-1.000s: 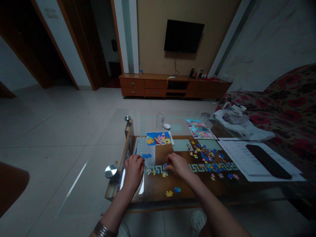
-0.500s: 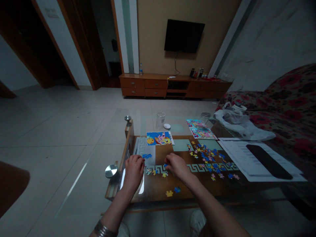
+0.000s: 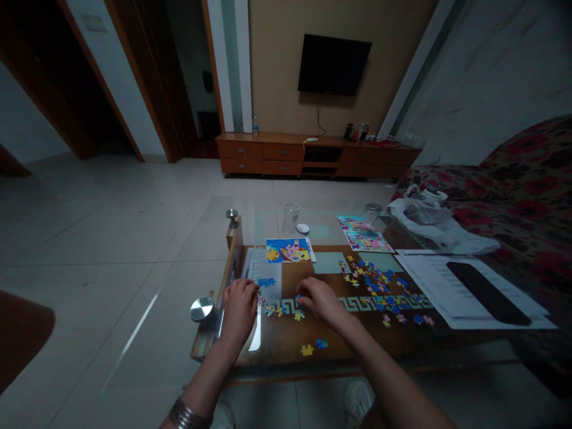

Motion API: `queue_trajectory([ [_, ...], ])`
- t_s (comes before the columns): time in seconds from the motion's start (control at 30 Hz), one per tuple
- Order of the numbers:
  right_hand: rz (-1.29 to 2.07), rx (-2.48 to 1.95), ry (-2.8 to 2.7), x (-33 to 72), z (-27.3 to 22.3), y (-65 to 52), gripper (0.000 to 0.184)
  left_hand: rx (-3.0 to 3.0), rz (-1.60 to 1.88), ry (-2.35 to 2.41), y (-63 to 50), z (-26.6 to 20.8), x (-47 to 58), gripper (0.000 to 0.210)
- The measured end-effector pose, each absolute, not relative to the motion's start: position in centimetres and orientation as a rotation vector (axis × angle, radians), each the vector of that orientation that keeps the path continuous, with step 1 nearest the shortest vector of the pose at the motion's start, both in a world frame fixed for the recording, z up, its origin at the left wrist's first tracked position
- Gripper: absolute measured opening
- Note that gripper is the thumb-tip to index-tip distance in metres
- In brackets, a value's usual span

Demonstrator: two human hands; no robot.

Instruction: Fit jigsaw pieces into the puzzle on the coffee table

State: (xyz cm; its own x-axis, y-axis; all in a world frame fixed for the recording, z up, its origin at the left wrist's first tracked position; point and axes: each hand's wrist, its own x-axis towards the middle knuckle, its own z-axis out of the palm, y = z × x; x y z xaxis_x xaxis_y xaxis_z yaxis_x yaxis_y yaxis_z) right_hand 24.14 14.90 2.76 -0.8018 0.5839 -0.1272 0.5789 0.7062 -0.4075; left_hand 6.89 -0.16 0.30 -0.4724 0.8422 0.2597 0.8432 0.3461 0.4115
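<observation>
My left hand (image 3: 240, 305) is over the left end of the glass table, fingers curled together beside a few joined blue jigsaw pieces (image 3: 267, 282). Whatever its fingertips hold, if anything, is hidden. My right hand (image 3: 319, 299) pinches a small blue jigsaw piece (image 3: 298, 296) just above the glass. Between the hands lies a short row of puzzle pieces (image 3: 270, 311), with a yellowish one (image 3: 298, 316) close below my right hand. Nearer to me are a yellow piece (image 3: 307, 350) and a blue piece (image 3: 322, 344). A cartoon picture card (image 3: 290, 250) lies beyond my hands.
A loose pile of puzzle pieces (image 3: 379, 283) spreads to the right. Behind it are more picture cards (image 3: 369, 240), a glass (image 3: 291, 218) and a white lid (image 3: 302, 229). Papers (image 3: 440, 292), a black phone-like slab (image 3: 487, 293) and a plastic bag (image 3: 451, 229) occupy the right side.
My left hand has shifted slightly left and up, uncovering a pinkish piece at the row's left end. My right hand has barely moved and stays pinched.
</observation>
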Motion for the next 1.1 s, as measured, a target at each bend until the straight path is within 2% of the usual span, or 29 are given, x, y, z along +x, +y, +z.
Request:
queue_trajectory([
  [0.27,0.628,-0.950,-2.930,24.3,2.5,15.2,0.020,-1.425,-0.803,-2.671,-0.9,0.0,4.8,0.028],
  [0.7,0.479,-1.075,-2.935,27.9,3.9,16.4,0.025,-1.349,-0.727,-2.696,-2.2,0.6,4.1,0.026],
  [0.83,0.563,-1.019,-2.957,29.4,4.2,15.4,0.016,-1.321,-0.713,-2.686,-2.7,0.4,3.9,0.028],
  [0.93,0.763,-0.908,-2.993,30.5,4.6,14.0,0.010,-1.245,-0.751,-2.725,-3.4,0.3,3.4,0.030],
  [1.0,0.861,-0.837,-3.006,31.2,4.6,13.0,0.011,-1.222,-0.790,-2.763,-3.9,0.3,3.1,0.030],
  [1.1,0.801,-0.777,-3.030,31.9,4.1,12.1,0.016,-1.233,-0.817,-2.802,-4.5,0.3,3.0,0.024],
])
